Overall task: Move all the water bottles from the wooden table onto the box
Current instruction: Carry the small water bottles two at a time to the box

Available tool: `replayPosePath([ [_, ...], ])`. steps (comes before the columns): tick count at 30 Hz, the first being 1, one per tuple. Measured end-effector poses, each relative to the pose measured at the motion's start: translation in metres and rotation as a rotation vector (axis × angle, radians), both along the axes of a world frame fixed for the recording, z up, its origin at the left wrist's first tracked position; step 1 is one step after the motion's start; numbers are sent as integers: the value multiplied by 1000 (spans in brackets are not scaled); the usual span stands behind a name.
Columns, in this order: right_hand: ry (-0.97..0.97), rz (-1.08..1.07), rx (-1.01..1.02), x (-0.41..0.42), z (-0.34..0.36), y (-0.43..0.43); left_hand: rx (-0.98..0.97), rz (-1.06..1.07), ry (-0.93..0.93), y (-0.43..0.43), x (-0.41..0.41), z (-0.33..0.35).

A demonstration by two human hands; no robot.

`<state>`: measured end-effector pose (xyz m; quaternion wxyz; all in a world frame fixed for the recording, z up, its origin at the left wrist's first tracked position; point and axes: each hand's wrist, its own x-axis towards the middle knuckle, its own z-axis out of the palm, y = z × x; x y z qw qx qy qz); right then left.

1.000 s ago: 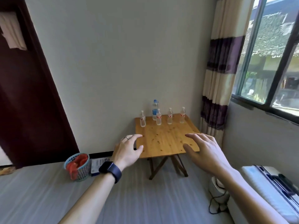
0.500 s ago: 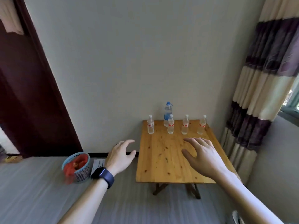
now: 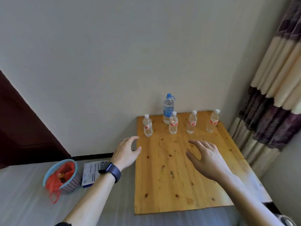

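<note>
At the far end of the table (image 3: 171,185), near the wall, four small bottles (image 3: 192,122) stand upright in a row. They are clear, with white caps and red labels. Just behind the second from the left stands a tall bottle (image 3: 168,106) with a blue cap and blue label. The left hand (image 3: 126,153) hovers at the table's left edge, fingers loosely spread, holding nothing. The right hand (image 3: 206,158) hovers over the tabletop, likewise spread and empty, short of the row.
</note>
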<state>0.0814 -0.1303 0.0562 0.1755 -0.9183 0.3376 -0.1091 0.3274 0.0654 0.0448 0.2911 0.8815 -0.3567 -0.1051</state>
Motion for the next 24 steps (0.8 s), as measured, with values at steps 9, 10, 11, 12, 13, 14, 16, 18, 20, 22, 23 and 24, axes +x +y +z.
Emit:
replayPosePath([
  [9, 119, -26, 189, 108, -76, -135, 87, 35, 126, -138, 97, -68],
  [10, 139, -17, 215, 123, -84, -153, 102, 63, 139, -153, 107, -75],
  [11, 159, -11, 240, 136, -91, -170, 121, 90, 155, -168, 116, -81],
  [12, 170, -11, 267, 150, -98, -187, 141, 106, 168, -184, 125, -86],
  [13, 170, -10, 287, 164, -103, -202, 159, 106, 177, -199, 134, -90],
  [14, 173, 0, 298, 179, -108, -217, 173, 104, 180, -214, 144, -94],
  [16, 183, 27, 305, 213, -118, -246, 184, 126, 182, -241, 168, -106],
  [18, 174, 32, 310, 247, -127, -270, 176, 173, 212, -263, 191, -119],
  [20, 107, 2, 318, 279, -136, -285, 155, 216, 257, -281, 214, -131],
  [22, 46, -30, 331, 309, -147, -301, 116, 278, 316, -299, 234, -142],
  [23, 19, -47, 354, 323, -153, -311, 84, 317, 354, -308, 244, -146],
  [24, -7, -75, 413, 336, -159, -320, 47, 356, 402, -315, 253, -152],
])
